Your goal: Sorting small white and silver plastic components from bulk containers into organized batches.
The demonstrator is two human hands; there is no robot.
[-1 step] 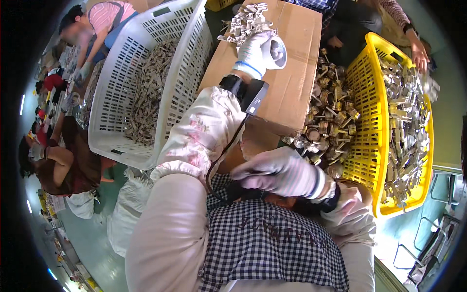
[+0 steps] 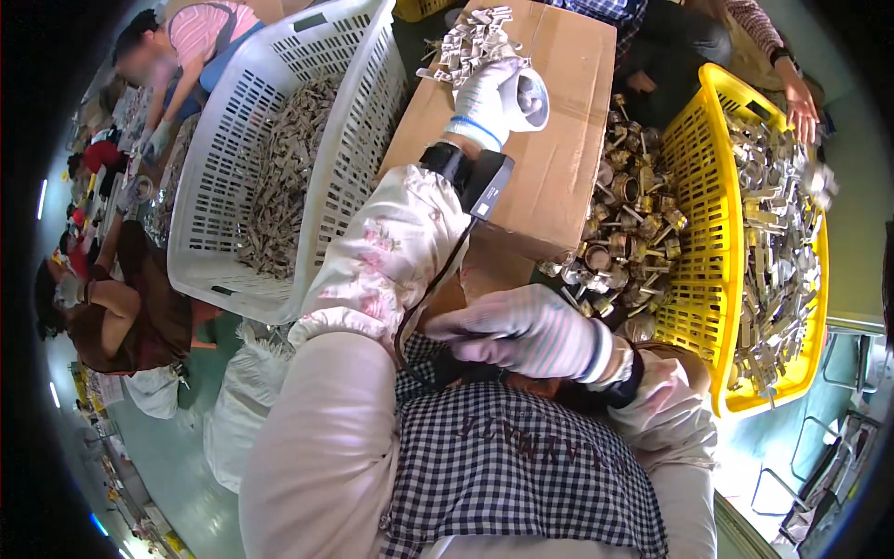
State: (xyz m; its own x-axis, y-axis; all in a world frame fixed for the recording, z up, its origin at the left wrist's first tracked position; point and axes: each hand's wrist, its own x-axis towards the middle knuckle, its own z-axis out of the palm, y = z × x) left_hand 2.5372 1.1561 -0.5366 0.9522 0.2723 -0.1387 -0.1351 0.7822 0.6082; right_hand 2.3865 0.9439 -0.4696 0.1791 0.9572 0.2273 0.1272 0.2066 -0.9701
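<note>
My left hand, in a white glove with a blue cuff line, is closed on a small white cup whose round mouth faces right. Something grey shows inside the cup. Just beyond that hand, pale metal clip-like pieces lie piled on a cardboard box. My right hand, in a striped glove, is low over my lap, near the box's front edge. Its fingers point left and are bent together; whatever they hold, if anything, is hidden.
At left stands a white slotted basket of flat metal pieces. Right of the box lie round metal parts with stems, beside a yellow basket filled with metal parts. A co-worker's hand reaches over it; other people sit at left.
My right hand has shifted slightly left and down. The co-worker's hand at the yellow basket has moved a little. My left hand stays in place with the cup.
</note>
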